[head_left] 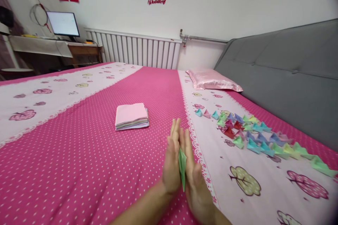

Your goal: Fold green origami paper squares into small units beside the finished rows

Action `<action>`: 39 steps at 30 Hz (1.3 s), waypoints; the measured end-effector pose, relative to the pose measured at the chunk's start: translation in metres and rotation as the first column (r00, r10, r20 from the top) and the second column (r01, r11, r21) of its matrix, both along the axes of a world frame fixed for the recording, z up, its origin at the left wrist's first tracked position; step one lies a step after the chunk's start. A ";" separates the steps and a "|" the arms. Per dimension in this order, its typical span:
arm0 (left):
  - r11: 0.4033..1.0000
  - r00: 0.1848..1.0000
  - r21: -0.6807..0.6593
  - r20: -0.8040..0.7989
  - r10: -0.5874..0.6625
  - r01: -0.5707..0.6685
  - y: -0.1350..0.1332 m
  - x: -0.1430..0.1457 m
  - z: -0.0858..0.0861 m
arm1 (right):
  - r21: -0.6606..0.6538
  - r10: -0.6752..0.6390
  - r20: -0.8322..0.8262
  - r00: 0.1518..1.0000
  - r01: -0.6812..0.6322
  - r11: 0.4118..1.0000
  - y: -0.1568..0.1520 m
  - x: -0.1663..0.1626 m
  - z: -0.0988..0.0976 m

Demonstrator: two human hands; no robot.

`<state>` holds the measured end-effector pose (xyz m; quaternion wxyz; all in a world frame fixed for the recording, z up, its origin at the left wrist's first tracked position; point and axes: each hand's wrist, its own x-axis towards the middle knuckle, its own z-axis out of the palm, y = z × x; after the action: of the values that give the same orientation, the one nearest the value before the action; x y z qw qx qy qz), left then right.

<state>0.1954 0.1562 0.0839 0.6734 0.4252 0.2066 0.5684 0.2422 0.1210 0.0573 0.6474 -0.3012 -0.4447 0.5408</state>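
A light green folded paper piece (pixel 182 167) is pressed upright between my two palms above the bed. My left hand (pixel 172 161) lies flat against its left side, fingers straight and pointing away from me. Against the right side is my right hand (pixel 194 179), its fingers also stretched forward and together. Only the green piece's near edge shows; the rest is hidden between the palms. Several small folded paper boats (pixel 253 145) in green, blue, red, pink and yellow stand in rows on the bed to the right. Left of my hands lies a stack of square coloured paper (pixel 132 114), pink on top.
The bed (pixel 87 140) has a pink dotted and white tree-print cover. A pink pillow (pixel 213 80) lies near the grey headboard (pixel 285 70). Behind the bed are a white radiator (pixel 137 51) and a desk (pixel 42 46) with a monitor (pixel 63 24).
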 end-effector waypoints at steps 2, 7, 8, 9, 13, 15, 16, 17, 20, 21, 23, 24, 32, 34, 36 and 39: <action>0.987 0.991 -0.156 0.134 -0.027 0.048 0.007 -0.001 0.003 | -0.015 0.040 -0.094 0.995 -0.042 0.999 0.003 0.003 0.001; 0.942 0.964 -0.329 0.265 0.027 0.064 0.015 -0.004 0.009 | -0.031 0.115 -0.208 0.971 -0.124 0.992 0.011 0.007 0.001; 0.936 0.962 -0.348 0.270 0.046 0.053 0.016 -0.004 0.010 | -0.022 0.121 -0.204 0.972 -0.128 0.992 0.011 0.008 0.000; 0.931 0.962 -0.364 0.267 0.064 0.039 0.016 -0.005 0.010 | -0.009 0.132 -0.183 0.974 -0.136 0.991 0.011 0.008 0.000; 0.928 0.976 -0.367 0.174 0.134 -0.062 0.018 -0.005 0.009 | 0.029 0.221 0.035 0.975 -0.222 0.975 0.008 0.007 0.003; 0.935 0.979 -0.328 0.102 0.177 -0.135 0.021 -0.006 0.008 | 0.031 0.228 0.144 0.963 -0.235 0.971 0.007 0.006 0.005; 0.939 0.976 -0.293 0.064 0.206 -0.179 0.022 -0.006 0.007 | 0.034 0.223 0.180 0.958 -0.233 0.972 0.007 0.006 0.006; 0.941 0.969 -0.249 0.030 0.244 -0.229 0.024 -0.007 0.006 | 0.038 0.221 0.203 0.954 -0.234 0.972 0.007 0.006 0.007; 0.910 0.918 -0.114 -0.048 0.395 -0.398 0.032 -0.011 0.002 | 0.051 0.257 0.244 0.935 -0.277 0.960 0.008 0.006 0.009; 0.891 0.896 -0.093 -0.069 0.440 -0.444 0.035 -0.012 0.001 | 0.053 0.264 0.257 0.929 -0.287 0.956 0.009 0.006 0.010; 0.855 0.860 -0.104 -0.109 0.498 -0.508 0.040 -0.014 -0.002 | 0.040 0.261 0.273 0.926 -0.282 0.959 0.010 0.007 0.012; 0.843 0.851 -0.124 -0.124 0.510 -0.524 0.042 -0.015 -0.003 | 0.024 0.255 0.263 0.931 -0.270 0.963 0.010 0.007 0.012; 0.904 0.923 -0.197 -0.141 0.358 -0.380 0.046 -0.018 -0.003 | -0.146 0.078 -0.117 0.990 -0.094 0.985 0.022 0.024 0.017; 0.961 0.970 -0.181 -0.163 0.178 -0.207 0.043 -0.017 -0.003 | -0.144 0.019 -0.178 0.984 -0.045 0.988 0.025 0.032 0.019; 0.986 0.977 -0.167 -0.211 -0.018 -0.018 0.038 -0.014 -0.003 | -0.132 -0.029 -0.199 0.980 0.002 0.991 0.029 0.040 0.019; 0.976 0.942 -0.129 -0.266 -0.202 0.173 0.030 -0.006 -0.002 | -0.114 -0.091 -0.191 0.977 0.070 0.991 0.033 0.047 0.019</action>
<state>0.1890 0.1862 0.0820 0.7101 0.4830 0.2867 0.4247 0.2891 0.1543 0.0761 0.6924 -0.2985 -0.3366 0.5641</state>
